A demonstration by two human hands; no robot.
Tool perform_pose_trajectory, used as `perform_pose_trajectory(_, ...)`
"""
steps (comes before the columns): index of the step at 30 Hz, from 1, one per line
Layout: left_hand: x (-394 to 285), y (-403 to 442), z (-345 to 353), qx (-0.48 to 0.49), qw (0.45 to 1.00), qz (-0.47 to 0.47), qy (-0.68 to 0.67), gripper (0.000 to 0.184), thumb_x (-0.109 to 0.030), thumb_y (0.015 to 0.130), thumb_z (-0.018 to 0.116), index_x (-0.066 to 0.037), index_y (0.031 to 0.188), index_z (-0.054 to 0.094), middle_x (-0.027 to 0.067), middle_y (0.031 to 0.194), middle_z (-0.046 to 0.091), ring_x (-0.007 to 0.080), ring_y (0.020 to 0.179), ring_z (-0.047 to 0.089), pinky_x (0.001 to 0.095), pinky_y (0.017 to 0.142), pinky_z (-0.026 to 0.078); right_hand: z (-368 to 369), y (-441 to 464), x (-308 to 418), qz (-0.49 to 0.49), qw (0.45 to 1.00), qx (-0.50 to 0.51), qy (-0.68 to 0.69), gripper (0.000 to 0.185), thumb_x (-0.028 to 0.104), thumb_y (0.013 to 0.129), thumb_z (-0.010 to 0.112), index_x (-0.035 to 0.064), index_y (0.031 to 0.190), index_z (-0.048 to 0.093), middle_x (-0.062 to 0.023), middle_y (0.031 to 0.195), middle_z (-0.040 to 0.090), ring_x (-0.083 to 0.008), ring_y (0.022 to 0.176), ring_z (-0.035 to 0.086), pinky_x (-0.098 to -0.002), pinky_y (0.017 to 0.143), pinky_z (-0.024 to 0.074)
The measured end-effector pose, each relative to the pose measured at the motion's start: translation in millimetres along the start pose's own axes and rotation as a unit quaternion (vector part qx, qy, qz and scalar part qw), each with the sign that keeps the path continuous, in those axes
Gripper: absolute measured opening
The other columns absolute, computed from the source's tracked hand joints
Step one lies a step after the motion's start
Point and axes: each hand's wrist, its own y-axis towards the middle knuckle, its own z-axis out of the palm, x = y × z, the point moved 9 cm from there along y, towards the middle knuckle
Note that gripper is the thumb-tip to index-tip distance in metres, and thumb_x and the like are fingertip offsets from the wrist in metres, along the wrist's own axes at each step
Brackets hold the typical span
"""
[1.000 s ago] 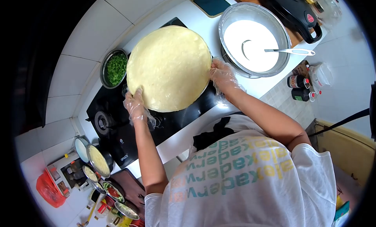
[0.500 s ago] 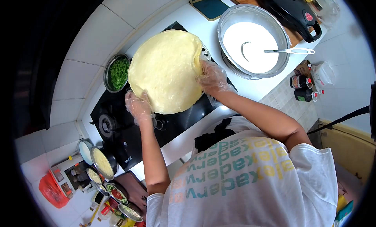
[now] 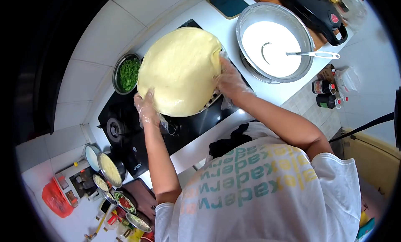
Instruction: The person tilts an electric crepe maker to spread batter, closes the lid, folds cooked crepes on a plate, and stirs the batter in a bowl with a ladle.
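Observation:
A large, thin, pale yellow pancake point(image 3: 177, 70) is spread over a round perforated metal tray point(image 3: 215, 96), whose holes show only along its lower right edge. Both hands wear clear plastic gloves. My left hand point(image 3: 147, 109) grips the pancake's lower left edge, thumb on top and the fingers mostly hidden by the glove and the edge. On the opposite side, my right hand point(image 3: 231, 80) is closed on the right edge, where the sheet is folded up. Whether either hand also touches the tray cannot be told.
Beneath lies a black gas stove point(image 3: 125, 133). A bowl of chopped greens point(image 3: 128, 75) stands by the wall. To the right sits a big metal bowl point(image 3: 307, 43) of white batter with a ladle point(image 3: 319, 54). A black appliance point(image 3: 317, 16) is behind it; several filled dishes stand lower left.
The pancake has shifted slightly, baring more of the tray's holes at the lower right. The fold at its right edge looks larger. My right hand has moved slightly right, and my left thumb lies further over the top.

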Motion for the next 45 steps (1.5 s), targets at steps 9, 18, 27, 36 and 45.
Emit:
perform_pose_trajectory(9,0,0,-5,0.029,0.999,0.032,0.013,0.051,0.004,0.079,0.056,-0.003,0.125,0.033,0.0134,0.110,0.052,0.0198,0.093,0.055,0.0291,0.080,0.047,2,-24,13,0.194,0.957,0.026,0.213,0.047,-0.001,0.082,0.049,0.0051,0.126,0.036,-0.0109,0.094,0.058,-0.0190,0.080,0.058,-0.0287,0.069,0.0514)
perform_pose_trajectory(18,-17,-3,-37,-0.019,0.976,0.129,0.173,0.042,-0.002,0.078,0.057,-0.002,0.118,0.045,0.0073,0.079,0.059,0.0109,0.065,0.055,0.0236,0.060,0.047,-23,-22,55,-0.169,0.885,0.001,-0.434,0.053,0.012,0.068,0.062,-0.0002,0.116,0.045,-0.0216,0.098,0.055,-0.0377,0.092,0.052,-0.0403,0.079,0.0428)
perform_pose_trajectory(27,-18,-16,-31,0.006,0.934,0.239,0.267,0.019,-0.009,0.074,0.061,0.000,0.090,0.061,0.0094,0.066,0.058,0.0161,0.059,0.054,0.0281,0.058,0.043,55,-61,52,-0.353,0.771,0.211,-0.487,0.047,0.019,0.069,0.067,0.0067,0.113,0.053,-0.0127,0.119,0.048,-0.0303,0.111,0.045,-0.0419,0.095,0.0342)
perform_pose_trajectory(36,-19,-20,-35,-0.090,0.914,0.218,0.330,0.026,-0.013,0.069,0.068,-0.006,0.093,0.060,0.0109,0.081,0.058,0.0267,0.075,0.055,0.0370,0.067,0.044,99,-37,64,-0.299,0.835,0.246,-0.392,0.026,0.015,0.074,0.061,0.0022,0.096,0.060,-0.0143,0.093,0.060,-0.0298,0.091,0.056,-0.0371,0.083,0.0426)
perform_pose_trajectory(45,-49,-43,-20,-0.150,0.833,0.385,0.368,0.012,-0.009,0.069,0.063,-0.005,0.080,0.059,0.0126,0.081,0.059,0.0304,0.076,0.055,0.0386,0.067,0.043,150,22,5,0.075,0.953,0.240,-0.169,0.030,0.025,0.081,0.056,0.0015,0.098,0.059,-0.0108,0.088,0.061,-0.0159,0.081,0.058,-0.0281,0.073,0.0443)
